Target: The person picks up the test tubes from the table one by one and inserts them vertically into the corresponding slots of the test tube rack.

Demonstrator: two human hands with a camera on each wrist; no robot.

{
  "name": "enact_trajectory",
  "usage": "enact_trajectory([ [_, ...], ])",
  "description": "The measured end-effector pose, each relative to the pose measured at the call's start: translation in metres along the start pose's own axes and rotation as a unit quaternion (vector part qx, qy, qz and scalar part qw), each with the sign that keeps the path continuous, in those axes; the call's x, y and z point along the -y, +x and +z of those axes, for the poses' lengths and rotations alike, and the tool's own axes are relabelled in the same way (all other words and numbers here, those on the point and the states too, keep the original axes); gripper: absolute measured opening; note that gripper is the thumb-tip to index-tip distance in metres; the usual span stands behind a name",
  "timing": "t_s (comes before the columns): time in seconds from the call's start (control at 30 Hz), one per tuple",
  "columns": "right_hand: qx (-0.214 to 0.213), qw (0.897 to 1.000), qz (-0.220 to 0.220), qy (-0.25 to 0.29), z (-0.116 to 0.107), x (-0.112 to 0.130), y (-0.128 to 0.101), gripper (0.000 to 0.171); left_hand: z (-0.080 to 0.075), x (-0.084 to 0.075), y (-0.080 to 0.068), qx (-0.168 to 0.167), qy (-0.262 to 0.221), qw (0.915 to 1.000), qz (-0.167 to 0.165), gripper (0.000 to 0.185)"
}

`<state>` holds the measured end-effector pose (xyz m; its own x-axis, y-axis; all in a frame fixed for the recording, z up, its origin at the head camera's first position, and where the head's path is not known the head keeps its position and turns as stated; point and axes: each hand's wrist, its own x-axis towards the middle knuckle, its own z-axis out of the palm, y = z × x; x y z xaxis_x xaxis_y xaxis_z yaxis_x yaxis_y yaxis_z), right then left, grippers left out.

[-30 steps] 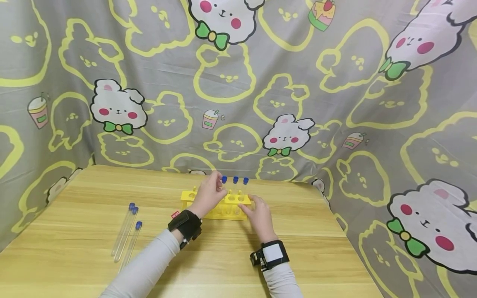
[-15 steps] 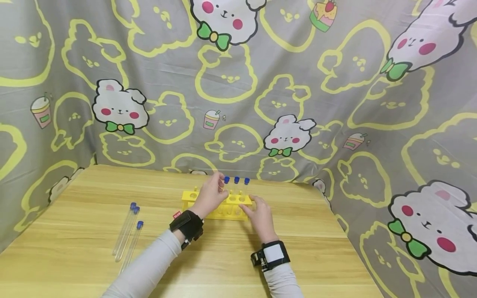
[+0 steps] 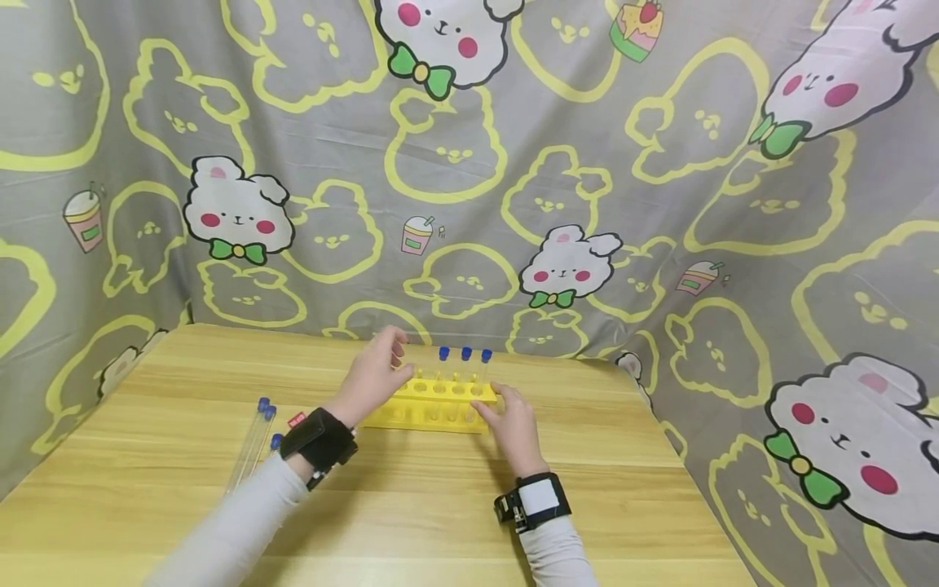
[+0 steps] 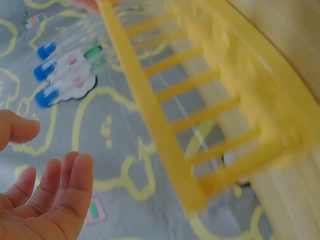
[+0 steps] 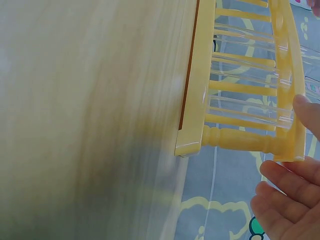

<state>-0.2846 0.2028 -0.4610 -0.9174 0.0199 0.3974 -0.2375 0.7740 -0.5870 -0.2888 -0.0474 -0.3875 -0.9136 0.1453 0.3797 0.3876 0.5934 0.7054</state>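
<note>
While my left hand (image 3: 374, 377) hovers loose and empty over the rack's (image 3: 433, 405) left end at frame centre, my right hand (image 3: 513, 424) rests relaxed fingers against its right end. Only the head view shows spare tubes (image 3: 253, 436) lying lower left; the right wrist view shows my fingertips (image 5: 306, 107) touching the rack's top rail.

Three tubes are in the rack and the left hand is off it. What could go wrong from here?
The left hand hovers open beside the yellow rack; a careless swing could clip the three capped tubes standing in it.

Only the right hand touches the rack, at its end, so a push might slide it.

The loose tubes on the table lie near the left sleeve and could roll.
</note>
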Motion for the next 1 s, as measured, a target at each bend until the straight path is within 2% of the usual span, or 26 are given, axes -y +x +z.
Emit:
enact_trajectory([
  [0.23, 0.003, 1.0, 0.0, 0.001, 0.001, 0.001, 0.001, 0.057, -0.038, 0.019, -0.016, -0.005, 0.067, 0.9974, 0.027, 0.036],
  [0.4, 0.003, 1.0, 0.001, 0.005, 0.001, 0.002, 0.001, 0.056, -0.06, 0.032, -0.032, 0.01, 0.115, 0.9929, 0.032, 0.031],
  [0.53, 0.004, 1.0, 0.001, 0.003, 0.0, 0.003, 0.001, 0.056, -0.077, 0.047, -0.045, 0.027, 0.134, 0.9904, 0.023, 0.028],
  [0.8, 0.009, 1.0, 0.009, 0.003, -0.001, 0.004, -0.001, 0.057, -0.108, 0.082, -0.066, 0.062, 0.138, 0.9877, -0.041, 0.028],
  [1.0, 0.008, 1.0, 0.011, 0.006, -0.002, 0.004, -0.002, 0.057, -0.125, 0.111, -0.077, 0.097, 0.155, 0.977, -0.11, 0.032],
])
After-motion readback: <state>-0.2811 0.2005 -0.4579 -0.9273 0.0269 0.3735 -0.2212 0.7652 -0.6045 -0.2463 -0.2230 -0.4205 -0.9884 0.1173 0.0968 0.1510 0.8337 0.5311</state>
